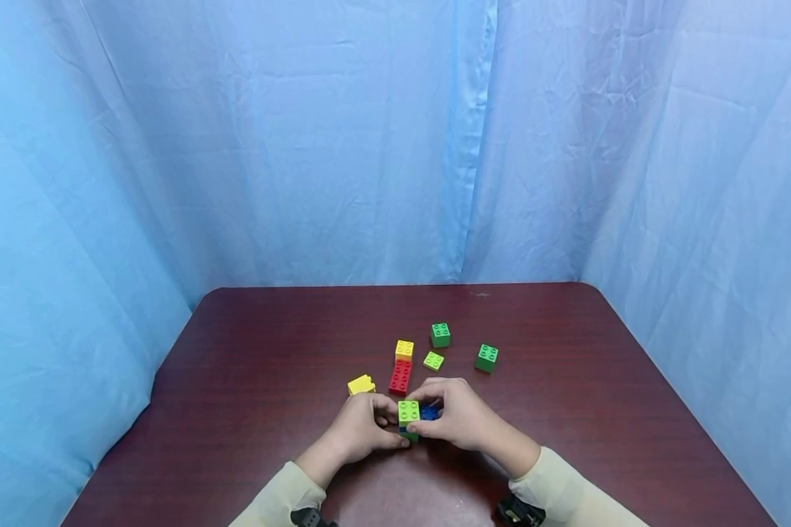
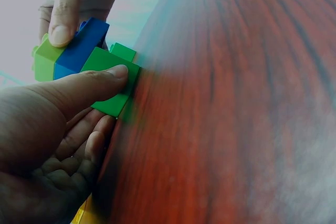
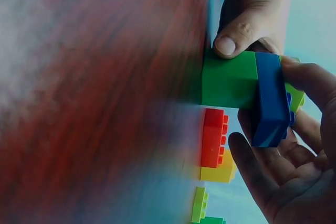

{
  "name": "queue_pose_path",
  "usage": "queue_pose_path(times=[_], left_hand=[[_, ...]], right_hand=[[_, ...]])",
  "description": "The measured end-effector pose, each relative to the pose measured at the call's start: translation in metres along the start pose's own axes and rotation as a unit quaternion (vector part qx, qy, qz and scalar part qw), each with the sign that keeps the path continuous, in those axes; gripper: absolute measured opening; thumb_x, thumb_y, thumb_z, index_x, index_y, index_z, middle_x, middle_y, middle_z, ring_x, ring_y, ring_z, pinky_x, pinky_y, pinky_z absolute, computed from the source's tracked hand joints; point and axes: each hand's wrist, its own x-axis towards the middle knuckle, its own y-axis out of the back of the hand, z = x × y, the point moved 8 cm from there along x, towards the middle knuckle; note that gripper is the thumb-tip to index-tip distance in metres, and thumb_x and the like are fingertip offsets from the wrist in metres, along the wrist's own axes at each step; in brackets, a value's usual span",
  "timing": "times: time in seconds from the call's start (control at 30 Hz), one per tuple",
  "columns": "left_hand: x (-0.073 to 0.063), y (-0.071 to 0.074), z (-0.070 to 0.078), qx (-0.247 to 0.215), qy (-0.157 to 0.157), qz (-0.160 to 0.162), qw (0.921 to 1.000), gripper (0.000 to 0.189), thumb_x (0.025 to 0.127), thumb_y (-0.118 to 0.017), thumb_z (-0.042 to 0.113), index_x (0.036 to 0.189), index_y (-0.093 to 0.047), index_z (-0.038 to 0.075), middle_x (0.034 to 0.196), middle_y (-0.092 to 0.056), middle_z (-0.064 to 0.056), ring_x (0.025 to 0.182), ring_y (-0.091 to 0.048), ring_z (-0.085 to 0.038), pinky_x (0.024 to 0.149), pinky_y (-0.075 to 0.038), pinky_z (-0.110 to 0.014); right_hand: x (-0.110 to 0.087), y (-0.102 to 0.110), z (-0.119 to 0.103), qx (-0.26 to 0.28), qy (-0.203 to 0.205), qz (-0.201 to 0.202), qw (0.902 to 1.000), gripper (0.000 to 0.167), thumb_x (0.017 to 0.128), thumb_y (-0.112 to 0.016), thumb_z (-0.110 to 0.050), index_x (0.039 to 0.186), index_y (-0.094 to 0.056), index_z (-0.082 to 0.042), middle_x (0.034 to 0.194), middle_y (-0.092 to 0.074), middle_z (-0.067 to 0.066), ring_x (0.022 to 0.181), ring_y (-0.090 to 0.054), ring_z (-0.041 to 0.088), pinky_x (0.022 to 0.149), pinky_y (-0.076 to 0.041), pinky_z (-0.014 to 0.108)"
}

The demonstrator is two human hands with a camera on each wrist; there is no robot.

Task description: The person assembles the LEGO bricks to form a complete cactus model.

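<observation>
Between both hands stands a small stack of toy building bricks: a green brick [image 3: 231,80] at the bottom, a longer blue brick [image 3: 270,98] on it, and a lime brick [image 1: 409,410] on top. The blue brick juts out to the right, beyond the green one. My left hand [image 1: 361,427] grips the green brick low down, its thumb pressed on the near face. With thumb and fingers, my right hand [image 1: 460,413] holds the upper part of the stack, the thumb near where lime and blue meet. Some right fingertips are hidden behind the bricks.
Beyond the hands lie a red brick [image 1: 400,377], a yellow-orange brick [image 1: 404,350], a flat lime brick [image 1: 433,361] and two green bricks, one far [image 1: 440,336] and one right [image 1: 486,358]. A yellow brick [image 1: 361,384] lies just past the left hand. Blue curtains surround the dark table [image 1: 270,329].
</observation>
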Motion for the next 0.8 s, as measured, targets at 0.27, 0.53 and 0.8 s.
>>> queue_pose_path(times=[0.27, 0.53, 0.8], left_hand=[[-0.001, -0.001, -0.001, -0.007, -0.002, -0.006, 1.0, 0.029, 0.072, -0.097, 0.01, 0.09, -0.077, 0.018, 0.083, -0.072, 0.012, 0.079, -0.07, -0.012, 0.072, -0.057, -0.023], [0.001, -0.002, 0.0, -0.013, -0.008, -0.023, 0.9996, 0.031, 0.072, -0.098, 0.01, 0.093, -0.076, 0.017, 0.087, -0.072, 0.01, 0.084, -0.07, -0.013, 0.076, -0.058, -0.026], [0.0, -0.001, -0.001, -0.014, -0.011, -0.033, 0.9993, 0.039, 0.074, -0.097, 0.011, 0.108, -0.077, 0.012, 0.101, -0.075, 0.001, 0.092, -0.069, -0.015, 0.082, -0.057, -0.028]], right_hand=[[0.005, -0.009, 0.008, -0.029, -0.004, -0.014, 0.9995, 0.029, 0.081, -0.092, -0.032, 0.106, -0.078, -0.027, 0.101, -0.07, -0.019, 0.088, -0.064, 0.005, 0.077, -0.056, 0.026], [0.006, -0.009, 0.007, -0.078, 0.008, -0.009, 0.9969, 0.03, 0.077, -0.095, -0.031, 0.1, -0.079, -0.024, 0.094, -0.067, -0.019, 0.082, -0.062, 0.003, 0.073, -0.055, 0.025], [0.003, 0.0, 0.013, -0.097, -0.013, -0.01, 0.9951, 0.03, 0.077, -0.094, -0.034, 0.099, -0.078, -0.023, 0.092, -0.066, -0.017, 0.08, -0.061, 0.004, 0.069, -0.055, 0.025]])
